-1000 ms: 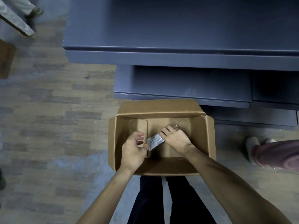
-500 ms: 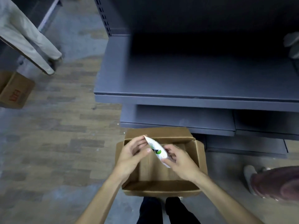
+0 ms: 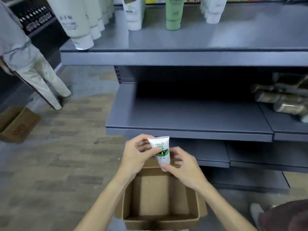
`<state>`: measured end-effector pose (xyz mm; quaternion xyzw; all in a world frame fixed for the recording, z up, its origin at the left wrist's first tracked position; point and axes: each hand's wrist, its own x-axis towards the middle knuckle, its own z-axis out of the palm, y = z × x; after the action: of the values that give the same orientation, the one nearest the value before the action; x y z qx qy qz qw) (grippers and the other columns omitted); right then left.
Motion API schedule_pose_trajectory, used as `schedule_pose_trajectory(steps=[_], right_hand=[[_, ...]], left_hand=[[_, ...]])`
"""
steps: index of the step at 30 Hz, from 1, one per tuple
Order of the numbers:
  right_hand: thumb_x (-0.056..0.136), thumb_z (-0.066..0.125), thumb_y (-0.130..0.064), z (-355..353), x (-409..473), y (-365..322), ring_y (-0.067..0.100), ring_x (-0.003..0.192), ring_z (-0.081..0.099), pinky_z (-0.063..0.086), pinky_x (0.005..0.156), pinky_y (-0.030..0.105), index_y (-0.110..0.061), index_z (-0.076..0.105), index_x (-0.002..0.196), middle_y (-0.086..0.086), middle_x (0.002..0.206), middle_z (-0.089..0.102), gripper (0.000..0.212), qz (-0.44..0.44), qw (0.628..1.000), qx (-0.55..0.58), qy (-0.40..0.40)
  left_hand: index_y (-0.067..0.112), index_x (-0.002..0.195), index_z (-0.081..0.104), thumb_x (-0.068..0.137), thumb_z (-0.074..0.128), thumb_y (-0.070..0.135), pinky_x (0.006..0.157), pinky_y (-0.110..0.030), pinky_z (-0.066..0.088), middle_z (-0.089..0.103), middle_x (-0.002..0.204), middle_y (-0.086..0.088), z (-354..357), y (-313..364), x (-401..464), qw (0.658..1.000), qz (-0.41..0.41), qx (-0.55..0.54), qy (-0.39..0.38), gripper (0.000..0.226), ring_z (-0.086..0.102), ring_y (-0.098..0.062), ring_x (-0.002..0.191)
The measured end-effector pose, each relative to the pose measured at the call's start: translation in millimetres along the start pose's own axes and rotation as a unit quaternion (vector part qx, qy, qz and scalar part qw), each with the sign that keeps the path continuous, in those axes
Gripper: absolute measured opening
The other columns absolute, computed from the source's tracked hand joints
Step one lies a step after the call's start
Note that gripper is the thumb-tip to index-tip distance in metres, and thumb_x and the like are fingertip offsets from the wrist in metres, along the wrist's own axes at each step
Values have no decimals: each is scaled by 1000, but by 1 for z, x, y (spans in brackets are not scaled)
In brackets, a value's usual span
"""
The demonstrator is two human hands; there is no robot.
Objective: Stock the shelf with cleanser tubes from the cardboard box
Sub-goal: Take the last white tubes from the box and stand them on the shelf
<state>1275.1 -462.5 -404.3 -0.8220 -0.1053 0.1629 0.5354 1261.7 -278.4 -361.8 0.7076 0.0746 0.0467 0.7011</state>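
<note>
A small white cleanser tube (image 3: pixel 161 150) with a green and black label stands upright, cap end down, between both my hands above the open cardboard box (image 3: pixel 160 217). My left hand (image 3: pixel 136 154) pinches its upper part with thumb and fingers. My right hand (image 3: pixel 181 164) holds its lower end. The box floor looks bare. The grey metal shelf (image 3: pixel 191 117) in front of me is dark and bare at its middle. On the top shelf (image 3: pixel 183 40) stand white tubes (image 3: pixel 78 22) and a green tube (image 3: pixel 173 14).
A person in light trousers (image 3: pixel 41 75) stands at the left, near another cardboard box (image 3: pixel 16 124) on the wood-look floor. Bottles or jars (image 3: pixel 281 97) lie on the right shelf section. Someone's shoe and leg (image 3: pixel 273 214) are at the bottom right.
My view has tilted up from the box to the shelves. Both hands lifted the tube out of the box and turned it upright in front of the middle shelf edge.
</note>
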Motion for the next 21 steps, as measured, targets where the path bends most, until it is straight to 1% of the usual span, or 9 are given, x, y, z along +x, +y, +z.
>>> schedule_pose_trajectory(steps=[2, 4, 7, 9, 11, 13, 18, 21], right_hand=[[80, 80, -31, -8, 1, -17, -4, 101, 64, 55, 87, 23, -40, 62, 104, -26, 105, 69, 31, -27, 999, 5, 31], [81, 80, -28, -15, 1, -35, -1, 99, 66, 57, 84, 24, -40, 62, 100, -28, 103, 69, 28, -53, 997, 12, 54], [83, 79, -29, -28, 1, -59, 0, 99, 67, 59, 84, 28, -34, 64, 104, -23, 102, 71, 26, -83, 994, 8, 74], [84, 78, -30, -40, 1, -75, 0, 99, 67, 59, 83, 28, -28, 65, 107, -19, 102, 72, 27, -106, 991, 7, 87], [85, 77, -30, -53, -1, -95, -1, 100, 67, 59, 82, 26, -27, 65, 110, -18, 103, 72, 28, -131, 986, 13, 101], [85, 78, -28, -68, -2, -116, 0, 101, 67, 60, 80, 25, -29, 65, 110, -18, 102, 72, 28, -151, 982, 28, 114], [83, 79, -21, -107, -3, -165, 4, 93, 70, 57, 73, 21, -26, 66, 104, -16, 97, 73, 25, -202, 967, 34, 149], [83, 79, -23, -133, -2, -191, 3, 93, 71, 58, 75, 23, -27, 66, 102, -16, 98, 74, 24, -225, 959, 21, 169]], left_hand=[[9, 86, 69, 69, 81, -13, 67, -17, 55, 76, 81, 6, 3, 19, 5, 1000, 25, 3, 2, 30, 72, -7, 76], [13, 85, 69, 68, 82, -10, 70, -20, 57, 76, 82, 7, 5, 38, 10, 999, 46, 8, 3, 31, 72, -8, 77], [14, 90, 69, 70, 84, -4, 73, -26, 59, 77, 87, 3, 9, 67, 16, 997, 82, 17, -5, 31, 72, -12, 81], [15, 97, 68, 72, 84, 0, 74, -24, 58, 76, 92, 3, 12, 89, 17, 993, 113, 26, -20, 33, 72, -12, 86], [16, 104, 67, 74, 83, 1, 77, -22, 57, 76, 98, 3, 17, 111, 18, 989, 142, 24, -40, 37, 73, -13, 91], [16, 106, 68, 76, 82, 1, 81, -22, 56, 76, 102, 4, 22, 131, 20, 985, 165, 18, -50, 36, 73, -14, 95], [16, 100, 71, 79, 80, 1, 89, -34, 58, 77, 101, 3, 40, 183, 31, 973, 223, 22, -46, 27, 74, -16, 95], [18, 101, 72, 80, 81, 8, 89, -38, 59, 77, 101, 6, 52, 221, 40, 962, 265, 42, -51, 25, 73, -13, 95]])
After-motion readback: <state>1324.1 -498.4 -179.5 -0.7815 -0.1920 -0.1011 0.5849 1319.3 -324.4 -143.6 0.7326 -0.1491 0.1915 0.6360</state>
